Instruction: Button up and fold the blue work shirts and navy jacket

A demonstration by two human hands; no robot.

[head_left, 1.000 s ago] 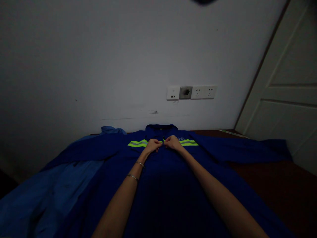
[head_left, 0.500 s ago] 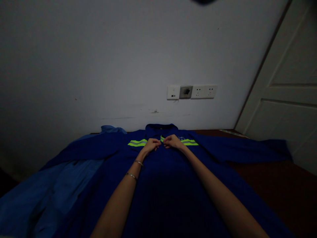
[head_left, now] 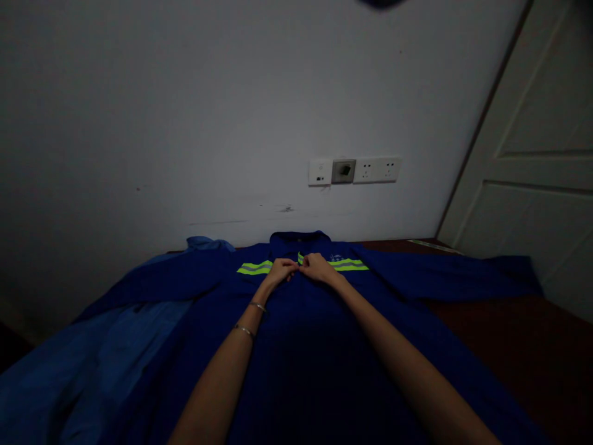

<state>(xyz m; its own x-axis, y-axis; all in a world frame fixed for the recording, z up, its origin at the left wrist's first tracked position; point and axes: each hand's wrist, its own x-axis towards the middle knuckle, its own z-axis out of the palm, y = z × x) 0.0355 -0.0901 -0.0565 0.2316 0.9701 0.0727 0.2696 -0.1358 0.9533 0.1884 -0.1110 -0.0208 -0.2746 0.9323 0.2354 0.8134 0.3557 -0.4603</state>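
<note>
A dark blue work jacket (head_left: 324,321) lies spread out with its collar (head_left: 300,236) toward the wall and both sleeves stretched sideways. A yellow-green reflective stripe (head_left: 349,265) with a grey band crosses its chest. At the front opening, my left hand (head_left: 281,270) pinches the jacket's edge from the left side. Facing it, my right hand (head_left: 317,268) pinches the other edge, where a bit of the stripe is folded up. The fingertips of both hands nearly meet. Whatever small fastening lies between them is hidden.
Lighter blue cloth (head_left: 115,358) lies beneath the jacket on the left. The dark reddish surface (head_left: 500,334) shows at the right. Behind stands a white wall (head_left: 208,123) with socket plates (head_left: 376,169). A pale panelled door (head_left: 532,185) is at the right.
My right hand has moved slightly left, closer to my left hand, and its fingers have curled more at the jacket's front edge. The view has shifted a little.
</note>
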